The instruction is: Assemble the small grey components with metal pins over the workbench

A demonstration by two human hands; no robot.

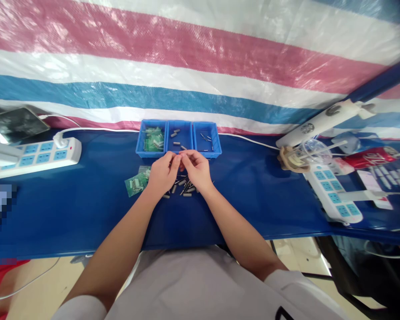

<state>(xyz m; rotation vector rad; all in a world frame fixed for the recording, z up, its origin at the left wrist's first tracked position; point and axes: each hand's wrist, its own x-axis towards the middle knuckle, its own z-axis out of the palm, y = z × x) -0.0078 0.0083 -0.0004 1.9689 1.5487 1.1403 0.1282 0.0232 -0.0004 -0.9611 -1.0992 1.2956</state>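
Observation:
My left hand (165, 172) and my right hand (197, 170) meet at the fingertips, both pinched closed. Whatever sits between the fingers is too small and covered to make out. Below them on the blue table lies a loose pile of small grey cylinders and thin dark rods (186, 186), partly hidden by the hands. A green packet (136, 183) with small pieces lies left of my left hand. Just beyond the fingers stand three joined blue bins: the left bin (146, 153) holds green packets, the middle bin (178, 154) several grey cylinders, the right bin (208, 154) a few thin rods.
A white power strip (70, 153) with a plug lies at the left, near a dark tablet (16, 124). At the right are another power strip (323, 191), a white tube (316, 122), a cup (293, 160) and a red can (370, 158). A white cable runs behind the bins.

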